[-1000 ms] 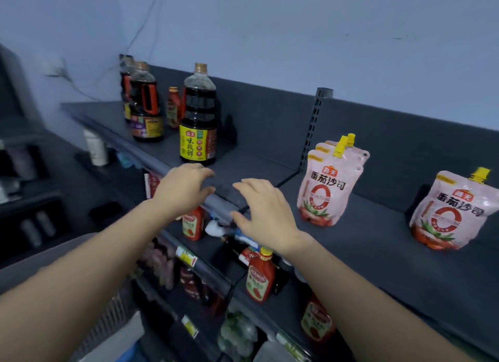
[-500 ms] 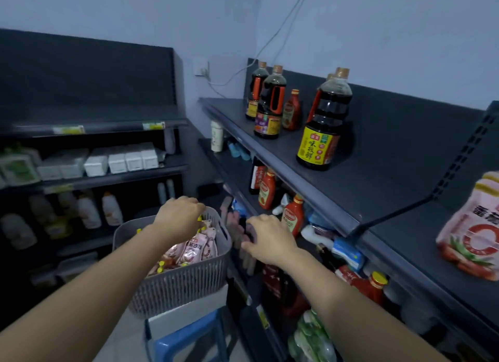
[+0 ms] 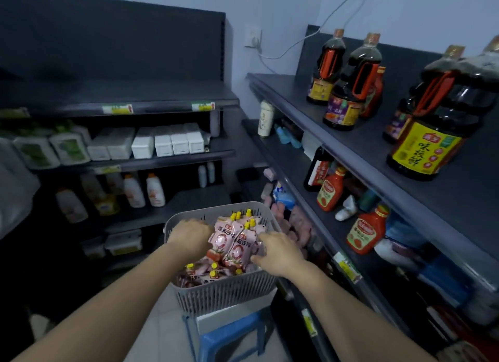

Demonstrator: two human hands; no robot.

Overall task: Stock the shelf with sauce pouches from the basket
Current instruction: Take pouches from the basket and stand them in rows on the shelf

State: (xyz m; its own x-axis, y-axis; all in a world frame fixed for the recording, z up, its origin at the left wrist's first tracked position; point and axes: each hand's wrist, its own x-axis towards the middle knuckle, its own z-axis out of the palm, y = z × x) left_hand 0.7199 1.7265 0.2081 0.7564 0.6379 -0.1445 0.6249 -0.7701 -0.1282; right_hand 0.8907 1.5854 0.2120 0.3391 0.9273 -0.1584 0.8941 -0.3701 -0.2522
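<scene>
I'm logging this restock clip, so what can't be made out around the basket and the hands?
Left hand, head view: fingertips behind its back, grip unclear.
Right hand, head view: fingertips hidden among pouches.
Pouch count, head view: basket wall and hands cover lower ones.
Price tags, head view: too blurred to read.

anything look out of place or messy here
Mostly the basket: its sauce pouches are jumbled, some propped up, others lying flat. On the lower right shelf, a white item lies tipped between the red bottles; too blurred to identify.
</scene>
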